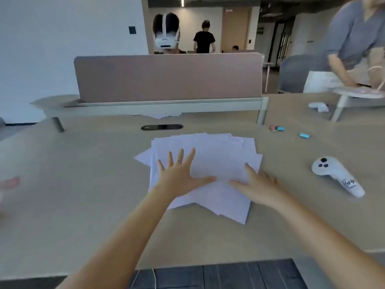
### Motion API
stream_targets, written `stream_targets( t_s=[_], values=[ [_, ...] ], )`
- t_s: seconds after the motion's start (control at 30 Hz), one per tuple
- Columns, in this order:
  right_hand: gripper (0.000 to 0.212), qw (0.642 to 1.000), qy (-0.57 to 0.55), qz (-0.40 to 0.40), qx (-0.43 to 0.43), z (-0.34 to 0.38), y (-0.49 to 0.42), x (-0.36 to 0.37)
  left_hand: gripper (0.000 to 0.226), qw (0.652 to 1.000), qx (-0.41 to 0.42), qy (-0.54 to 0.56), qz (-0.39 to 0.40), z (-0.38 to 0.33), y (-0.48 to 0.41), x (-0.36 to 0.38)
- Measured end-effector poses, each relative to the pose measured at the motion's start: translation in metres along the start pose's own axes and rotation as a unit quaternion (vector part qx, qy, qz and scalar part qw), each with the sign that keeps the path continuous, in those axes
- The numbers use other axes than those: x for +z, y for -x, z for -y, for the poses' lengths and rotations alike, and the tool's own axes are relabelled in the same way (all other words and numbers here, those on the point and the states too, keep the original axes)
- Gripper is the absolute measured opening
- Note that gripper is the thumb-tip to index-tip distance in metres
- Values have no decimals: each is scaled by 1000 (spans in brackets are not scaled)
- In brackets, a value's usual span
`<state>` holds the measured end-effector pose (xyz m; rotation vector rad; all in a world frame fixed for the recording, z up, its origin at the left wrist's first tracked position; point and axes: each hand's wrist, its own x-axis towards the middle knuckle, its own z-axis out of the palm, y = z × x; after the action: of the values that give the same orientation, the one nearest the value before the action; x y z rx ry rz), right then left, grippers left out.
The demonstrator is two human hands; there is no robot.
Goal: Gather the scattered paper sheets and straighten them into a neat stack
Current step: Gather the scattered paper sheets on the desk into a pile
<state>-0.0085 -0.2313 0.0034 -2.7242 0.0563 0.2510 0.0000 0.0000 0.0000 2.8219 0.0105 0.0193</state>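
Several white paper sheets (216, 155) lie in a loose, fanned pile on the light wooden desk (83, 195), corners sticking out at the left and at the near right. My left hand (179, 174) rests flat on the pile's left half, fingers spread wide, a ring on one finger. My right hand (256, 184) lies flat on the pile's right part, fingers apart, its thumb pointing toward the left thumb. Neither hand grips a sheet.
A white controller (335, 174) lies to the right of the pile. Small blue and pink clips (277, 128) sit at the far right. A pink divider panel (166, 78) and a cable slot (162, 127) stand behind. Another person (350, 49) leans over at the far right.
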Motion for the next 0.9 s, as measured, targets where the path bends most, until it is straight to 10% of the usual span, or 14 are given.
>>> stream_targets(
  t_s=[0.23, 0.43, 0.7, 0.9],
  values=[
    [79, 995, 3, -104, -4, 14, -13, 9, 131, 997, 1, 4, 79, 0, 18, 12],
    [67, 942, -324, -92, 2, 0, -54, -11, 116, 995, -25, 34, 90, -9, 1, -4],
    [19, 902, -426, -67, -28, 8, -45, -27, 98, 944, -134, 300, 39, 14, -27, -32],
    [46, 917, -397, -37, -15, 3, -46, -36, 32, 918, -115, 378, 13, 30, -38, -28]
  ],
)
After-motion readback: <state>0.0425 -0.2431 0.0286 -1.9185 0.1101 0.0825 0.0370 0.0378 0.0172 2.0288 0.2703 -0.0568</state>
